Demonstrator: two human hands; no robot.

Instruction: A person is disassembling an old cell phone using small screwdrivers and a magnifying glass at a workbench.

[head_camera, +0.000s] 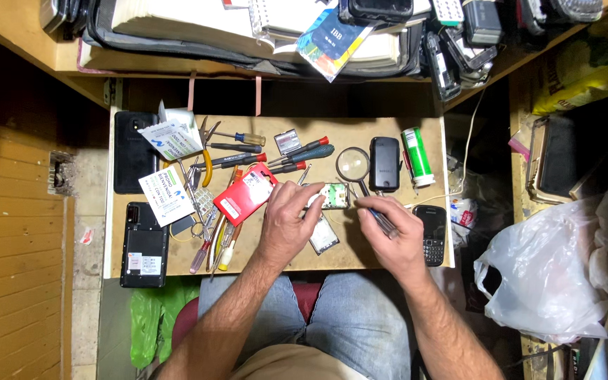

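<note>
The black phone (134,151) at the board's far left lay partly under white paper packets (169,141), and a second opened phone (143,245) hung over the near edge. A heap of screwdrivers (248,151) and tweezers overlapped, hard to sort apart. The left hand (288,222) pressed down on a small circuit board (333,196), fingers together over its left end, hiding part of it. The right hand (388,226) pinched a thin dark tool (383,222), its tip near the circuit board; the tip itself was hard to make out. Beyond lay a magnifying glass (353,164), a dark phone (385,163) and a green cylinder (416,156). At far right, a white plastic bag (550,274) held unseen contents.
</note>
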